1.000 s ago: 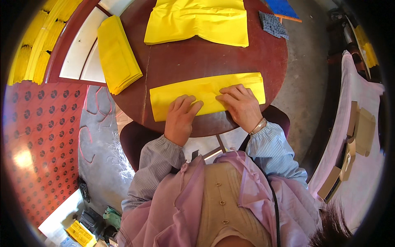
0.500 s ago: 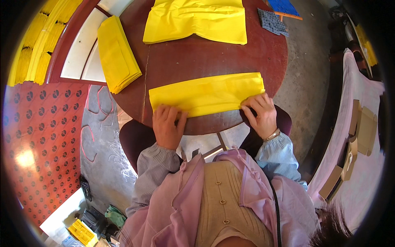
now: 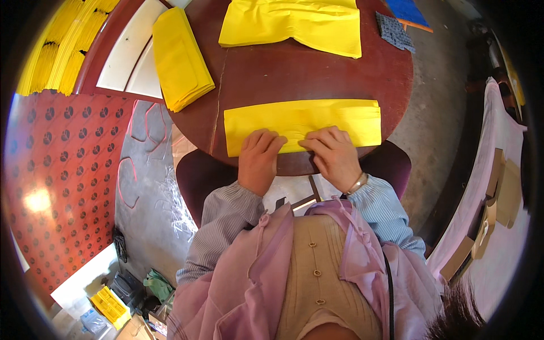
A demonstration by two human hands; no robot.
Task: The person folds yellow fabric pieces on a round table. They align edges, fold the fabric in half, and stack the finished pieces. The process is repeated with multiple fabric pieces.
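Observation:
A yellow piece of thin cloth [image 3: 317,116], folded into a long flat strip, lies crosswise along the near edge of the round table. My left hand [image 3: 259,163] grips its near edge left of the middle, fingers bent on top. Just to the right, my right hand [image 3: 335,158] pinches the same edge with thumb and fingertips. Between the two hands the cloth puckers slightly. Both thumb tips are partly hidden. Farther back lies a wider yellow sheet [image 3: 283,22] with a wavy near edge.
A folded yellow bundle [image 3: 181,62] lies at the left of the dark red table [image 3: 255,73]. Stacked yellow pieces [image 3: 62,45] stand far left. A grey patterned cloth [image 3: 395,32] sits at the far right edge. Cardboard boxes [image 3: 493,209] rest on pink fabric at right.
My right hand has slid left along the near edge, from the right end toward the middle. My left hand has moved slightly inward along the cloth. The whole view has shifted a little.

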